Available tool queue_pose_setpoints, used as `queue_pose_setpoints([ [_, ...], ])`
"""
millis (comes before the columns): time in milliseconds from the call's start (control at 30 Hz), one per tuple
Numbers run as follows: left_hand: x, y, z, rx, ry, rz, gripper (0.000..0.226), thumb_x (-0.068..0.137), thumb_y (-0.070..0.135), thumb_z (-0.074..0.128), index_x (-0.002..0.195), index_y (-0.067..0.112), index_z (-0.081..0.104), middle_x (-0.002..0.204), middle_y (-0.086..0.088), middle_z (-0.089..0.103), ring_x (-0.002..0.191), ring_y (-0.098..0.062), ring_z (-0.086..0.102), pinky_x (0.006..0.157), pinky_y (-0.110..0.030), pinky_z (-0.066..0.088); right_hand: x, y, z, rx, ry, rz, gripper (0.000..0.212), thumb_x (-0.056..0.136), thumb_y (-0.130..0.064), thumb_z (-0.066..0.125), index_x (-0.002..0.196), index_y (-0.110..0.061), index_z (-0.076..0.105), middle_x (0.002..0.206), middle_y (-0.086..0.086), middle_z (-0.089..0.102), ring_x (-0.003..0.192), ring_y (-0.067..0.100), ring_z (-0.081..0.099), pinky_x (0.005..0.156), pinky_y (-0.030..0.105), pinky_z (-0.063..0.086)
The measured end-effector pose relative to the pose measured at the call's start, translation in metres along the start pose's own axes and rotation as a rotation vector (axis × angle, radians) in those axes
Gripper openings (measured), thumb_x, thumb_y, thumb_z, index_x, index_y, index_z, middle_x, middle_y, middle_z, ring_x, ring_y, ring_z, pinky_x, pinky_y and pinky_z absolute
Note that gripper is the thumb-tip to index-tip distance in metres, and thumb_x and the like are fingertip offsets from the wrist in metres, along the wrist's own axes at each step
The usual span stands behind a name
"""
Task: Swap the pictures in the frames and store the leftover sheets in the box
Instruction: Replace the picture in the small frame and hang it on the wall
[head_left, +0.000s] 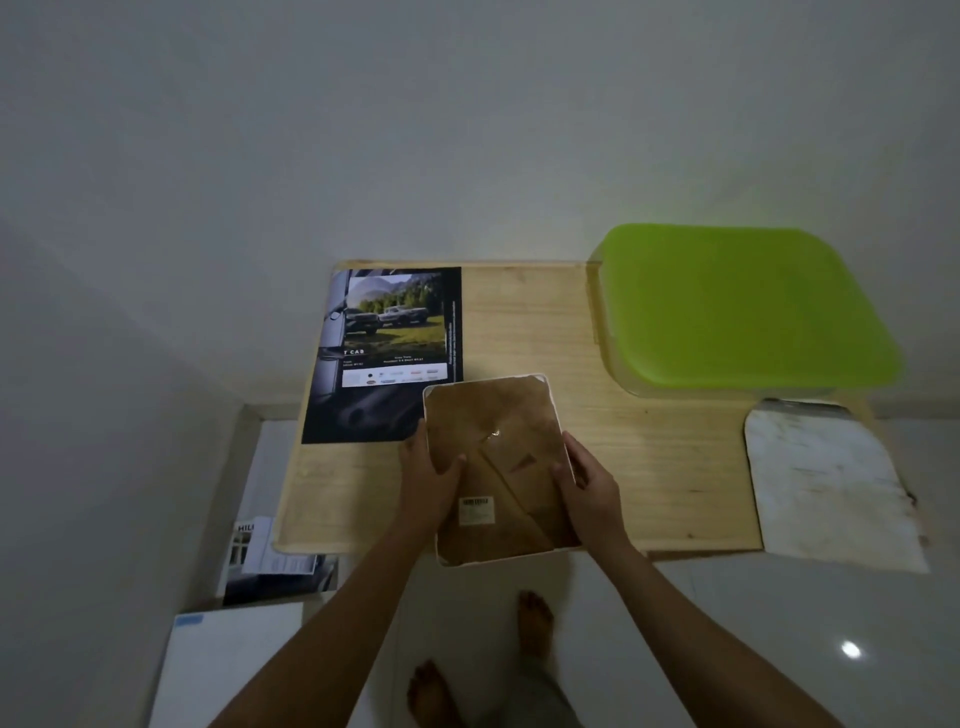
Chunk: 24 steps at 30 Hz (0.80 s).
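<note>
Gripping the frame (498, 457) back-up by its two long edges, the left hand (428, 480) and right hand (589, 486) curl their fingers (575, 456) round the rim with thumbs on the brown backing, probably to get at its fastenings (none can be made out). Its near end juts past the counter (649, 441). The sheet (389, 353) lies just beside it, handy for swapping in. The box (743, 312), lid on, sits at the far right.

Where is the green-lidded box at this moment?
In the head view, the green-lidded box sits on the far right corner of the wooden table, lid on, just behind the worn white sheet and to the right of the frame.
</note>
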<state>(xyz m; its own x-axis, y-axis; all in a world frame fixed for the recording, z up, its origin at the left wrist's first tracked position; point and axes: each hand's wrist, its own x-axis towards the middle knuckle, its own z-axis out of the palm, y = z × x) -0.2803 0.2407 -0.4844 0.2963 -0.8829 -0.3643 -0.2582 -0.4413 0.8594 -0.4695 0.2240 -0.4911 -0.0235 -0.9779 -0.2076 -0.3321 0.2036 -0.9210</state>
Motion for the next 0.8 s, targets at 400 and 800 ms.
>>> queue_pose_setpoints([
  [400, 0.018, -0.008, 0.016, 0.138, 0.06, 0.07, 0.07, 0.088, 0.022, 0.06, 0.145, 0.011, 0.02, 0.147, -0.011, 0.022, 0.133, -0.025, 0.029, 0.107, -0.036, 0.027, 0.013, 0.017, 0.0, -0.286, 0.049, -0.13, 0.044, 0.086, -0.005, 0.06, 0.128, -0.003, 0.051, 0.116, 0.014, 0.063, 0.107, 0.025, 0.057, 0.09, 0.026, 0.041],
  [800, -0.008, -0.036, 0.007, 0.37, -0.072, 0.223, 0.109, 0.073, 0.061, 0.064, 0.145, 0.029, -0.011, 0.156, 0.001, -0.012, 0.143, -0.015, -0.006, 0.113, -0.036, 0.011, 0.055, 0.007, 0.008, -0.374, 0.006, -0.095, 0.04, 0.088, -0.014, 0.056, 0.128, -0.012, 0.051, 0.111, 0.012, 0.054, 0.106, 0.026, 0.051, 0.086, 0.024, 0.035],
])
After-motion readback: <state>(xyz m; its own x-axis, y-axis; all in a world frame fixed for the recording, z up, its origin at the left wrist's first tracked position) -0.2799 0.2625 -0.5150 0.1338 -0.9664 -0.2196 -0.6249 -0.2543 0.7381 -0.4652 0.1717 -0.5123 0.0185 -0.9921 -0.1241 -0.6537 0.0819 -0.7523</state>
